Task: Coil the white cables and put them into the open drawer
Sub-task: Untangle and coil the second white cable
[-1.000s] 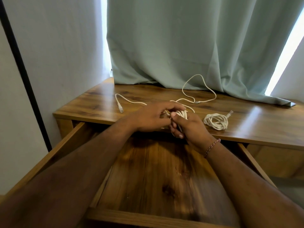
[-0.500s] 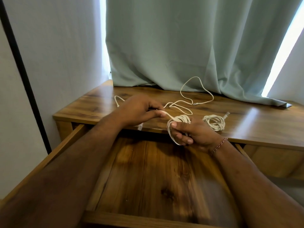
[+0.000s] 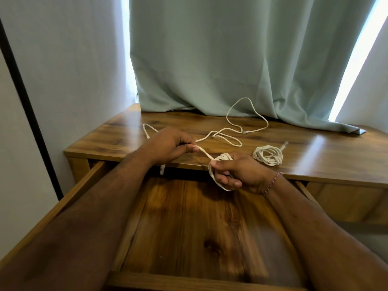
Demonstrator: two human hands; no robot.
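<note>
My right hand [image 3: 237,173] grips a partly wound coil of white cable [image 3: 221,159] above the back edge of the open drawer [image 3: 189,232]. My left hand [image 3: 168,147] pinches the strand that runs taut from that coil, and the cable's plug end hangs below this hand. A loose white cable [image 3: 237,127] lies in loops on the desk top behind my hands. A finished white coil [image 3: 268,155] rests on the desk to the right of my right hand. The drawer's wooden bottom is bare.
The wooden desk [image 3: 336,156] stands against a pale green curtain [image 3: 231,59] that drapes onto its back edge. A wall closes the left side. The drawer's side rails [image 3: 63,204] reach toward me on both sides.
My hands have drawn apart. The left hand moved left and pulled a strand taut out of the coil, while the right hand came slightly toward me with the coil.
</note>
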